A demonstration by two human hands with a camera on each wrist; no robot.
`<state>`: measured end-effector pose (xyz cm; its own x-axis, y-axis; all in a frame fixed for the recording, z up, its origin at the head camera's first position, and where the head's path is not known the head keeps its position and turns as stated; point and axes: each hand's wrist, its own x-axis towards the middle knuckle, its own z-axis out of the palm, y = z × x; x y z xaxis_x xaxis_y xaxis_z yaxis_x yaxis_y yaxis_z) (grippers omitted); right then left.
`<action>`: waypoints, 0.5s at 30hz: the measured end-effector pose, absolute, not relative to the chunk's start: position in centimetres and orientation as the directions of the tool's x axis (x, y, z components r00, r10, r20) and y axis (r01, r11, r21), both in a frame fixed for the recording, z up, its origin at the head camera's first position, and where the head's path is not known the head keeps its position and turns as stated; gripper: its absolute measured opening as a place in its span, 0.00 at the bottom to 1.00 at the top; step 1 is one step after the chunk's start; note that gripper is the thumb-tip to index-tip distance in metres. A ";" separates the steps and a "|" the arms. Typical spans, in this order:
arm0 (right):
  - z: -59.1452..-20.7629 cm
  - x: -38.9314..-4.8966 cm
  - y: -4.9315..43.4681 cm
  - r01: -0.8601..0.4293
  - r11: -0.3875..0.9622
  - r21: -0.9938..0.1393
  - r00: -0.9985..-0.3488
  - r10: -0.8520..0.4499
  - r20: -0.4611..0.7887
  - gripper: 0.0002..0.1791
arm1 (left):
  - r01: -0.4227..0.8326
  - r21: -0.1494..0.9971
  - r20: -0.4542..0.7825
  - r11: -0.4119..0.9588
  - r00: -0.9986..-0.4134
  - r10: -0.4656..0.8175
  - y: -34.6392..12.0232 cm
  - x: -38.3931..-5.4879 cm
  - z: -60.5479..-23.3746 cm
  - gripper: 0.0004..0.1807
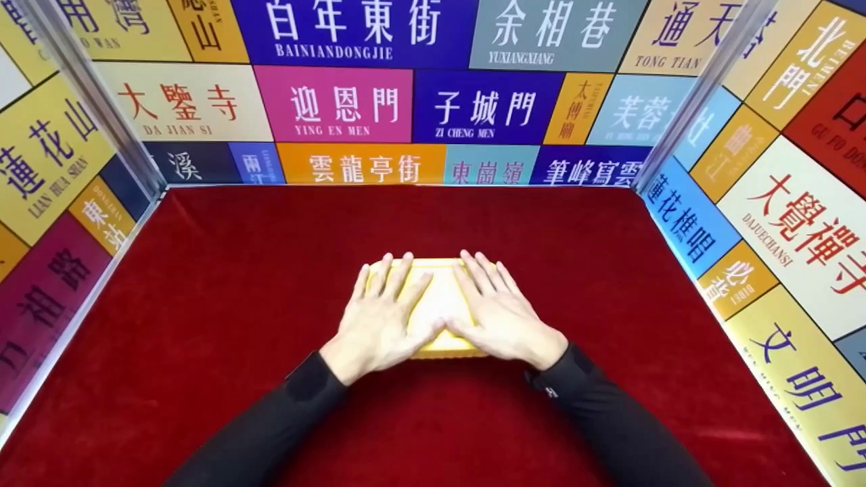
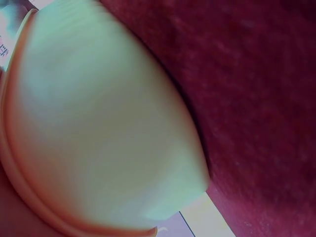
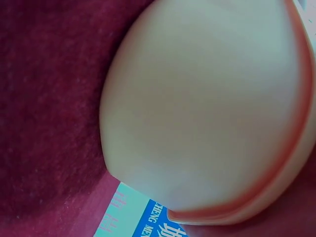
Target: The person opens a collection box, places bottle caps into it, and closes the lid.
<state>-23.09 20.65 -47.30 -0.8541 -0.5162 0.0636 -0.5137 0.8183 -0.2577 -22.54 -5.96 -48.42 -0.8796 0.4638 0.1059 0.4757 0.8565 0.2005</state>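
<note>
A yellow box [image 1: 436,301] with a pale top and rounded corners sits on the red cloth between both hands. My left hand [image 1: 379,321] lies with straight, spread fingers across its left part, fingertips near the far edge. On the right part rests my right hand [image 1: 504,314], also with fingers extended. The two thumbs point inward and almost meet near the front. Up close in the left wrist view, the box's smooth side wall [image 2: 103,118] bulges beneath a projecting rim. A matching side wall [image 3: 197,108] fills the right wrist view. The inside of the box is hidden.
Red velvety cloth [image 1: 203,325] covers the table. Panels with colourful sign lettering form a back wall [image 1: 338,101], a left wall [image 1: 47,176] and a right wall [image 1: 791,223], joined by metal corner posts. Black sleeves cover both forearms.
</note>
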 end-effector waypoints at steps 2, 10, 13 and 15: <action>-47.2 -23.2 20.7 -0.510 0.815 -0.275 -0.856 -0.513 0.066 0.55 | 0.480 0.211 0.114 0.852 -0.877 0.466 -6.0 -22.6 -48.5 0.51; -46.8 -23.4 21.7 -0.510 0.793 -0.333 -0.855 -0.510 0.096 0.54 | 0.522 0.262 0.191 0.812 -0.853 0.486 -6.1 -22.9 -48.4 0.51; -46.6 -23.6 22.5 -0.502 0.792 -0.347 -0.860 -0.498 0.108 0.54 | 0.519 0.274 0.193 0.810 -0.855 0.482 -6.6 -23.1 -48.0 0.51; -46.5 -23.8 23.3 -0.495 0.797 -0.346 -0.867 -0.481 0.132 0.53 | 0.507 0.281 0.188 0.815 -0.862 0.472 -7.2 -23.3 -47.7 0.51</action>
<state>-23.78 23.25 -46.46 -0.8669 -0.4806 0.1321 -0.4947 0.7971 -0.3462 -23.32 -7.21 -47.71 -0.8616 0.4717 0.1876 0.5072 0.8146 0.2812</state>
